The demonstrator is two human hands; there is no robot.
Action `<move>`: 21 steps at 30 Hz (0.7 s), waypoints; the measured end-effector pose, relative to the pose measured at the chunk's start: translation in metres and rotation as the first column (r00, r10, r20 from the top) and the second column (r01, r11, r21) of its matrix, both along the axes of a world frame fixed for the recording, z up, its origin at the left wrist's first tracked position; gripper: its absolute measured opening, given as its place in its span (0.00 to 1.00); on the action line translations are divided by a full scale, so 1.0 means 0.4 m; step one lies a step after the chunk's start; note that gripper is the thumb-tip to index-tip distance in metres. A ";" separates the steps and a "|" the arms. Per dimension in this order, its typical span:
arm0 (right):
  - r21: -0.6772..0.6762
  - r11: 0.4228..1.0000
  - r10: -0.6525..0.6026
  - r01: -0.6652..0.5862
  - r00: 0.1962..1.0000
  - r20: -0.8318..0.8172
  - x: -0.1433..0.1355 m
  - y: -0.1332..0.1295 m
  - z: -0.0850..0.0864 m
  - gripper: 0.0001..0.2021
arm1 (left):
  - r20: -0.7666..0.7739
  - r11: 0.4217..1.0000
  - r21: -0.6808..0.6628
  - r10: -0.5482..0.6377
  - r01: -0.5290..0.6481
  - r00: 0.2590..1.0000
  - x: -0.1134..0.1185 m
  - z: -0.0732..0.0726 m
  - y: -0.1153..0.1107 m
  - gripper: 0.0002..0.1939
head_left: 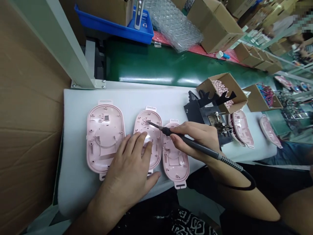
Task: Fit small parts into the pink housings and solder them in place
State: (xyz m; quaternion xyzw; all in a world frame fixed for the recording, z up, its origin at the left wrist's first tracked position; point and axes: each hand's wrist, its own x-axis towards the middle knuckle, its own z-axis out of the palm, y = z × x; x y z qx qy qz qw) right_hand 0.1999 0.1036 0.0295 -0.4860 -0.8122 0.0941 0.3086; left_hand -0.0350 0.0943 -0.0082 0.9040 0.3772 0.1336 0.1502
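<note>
Head view shows the left hand [129, 168] spread flat, palm down, on the lower half of the middle pink shell [148, 130], fingers released and pressing it onto the white counter [78, 182]. The right hand [195, 138] is clenched in a pen grip around a black soldering iron [190, 143], whose thin tip touches the upper end of the middle pink shell, at about 12 o'clock on that part. From the iron's rear a black cord [241, 181] loops toward 4 o'clock across the person's forearm.

Three shells lie side by side, inner faces up. The left pink shell [105, 137] sits at 9 o'clock from the middle one, its lower right corner just beside the left hand's fingers. The right pink shell [174, 156] lies at 3 o'clock, touching or nearly touching the middle one, partly under the right hand.

At 2 o'clock from the hands stands a black iron stand [205, 114] on the counter, and behind it an open cardboard box of small pink parts [225, 89]. More pink shells [242, 129] lie at 3 o'clock beyond the stand. A green conveyor belt [156, 65] runs at 12 o'clock, with a blue bin [114, 27] and clear bubble wrap [173, 23] behind it.
</note>
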 end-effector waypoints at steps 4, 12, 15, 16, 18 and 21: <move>-0.015 1.000 -0.001 0.001 1.000 -0.005 -0.002 0.004 -0.005 0.07 | 0.002 1.000 -0.009 -0.002 0.002 1.000 -0.002 -0.003 0.002 0.36; -0.014 1.000 0.007 -0.006 1.000 0.019 -0.003 0.001 0.001 0.07 | 0.016 1.000 -0.020 -0.004 0.005 1.000 -0.002 -0.004 0.003 0.36; -0.014 1.000 0.021 -0.021 0.999 0.025 -0.005 0.003 0.006 0.07 | 0.015 1.000 -0.025 -0.005 0.006 1.000 -0.001 -0.004 0.002 0.36; -0.021 0.999 0.024 -0.024 0.999 0.027 -0.005 0.004 0.008 0.08 | 0.014 1.000 -0.028 -0.004 0.004 1.000 0.000 -0.005 0.002 0.35; -0.036 0.999 0.027 -0.026 0.999 0.033 -0.006 0.005 0.011 0.08 | 0.019 0.999 -0.032 0.000 0.000 1.000 0.000 -0.007 0.003 0.35; -0.035 0.999 0.028 -0.026 0.998 0.048 -0.007 0.005 0.014 0.08 | 0.027 0.999 -0.042 0.005 -0.004 1.000 0.001 -0.008 0.004 0.35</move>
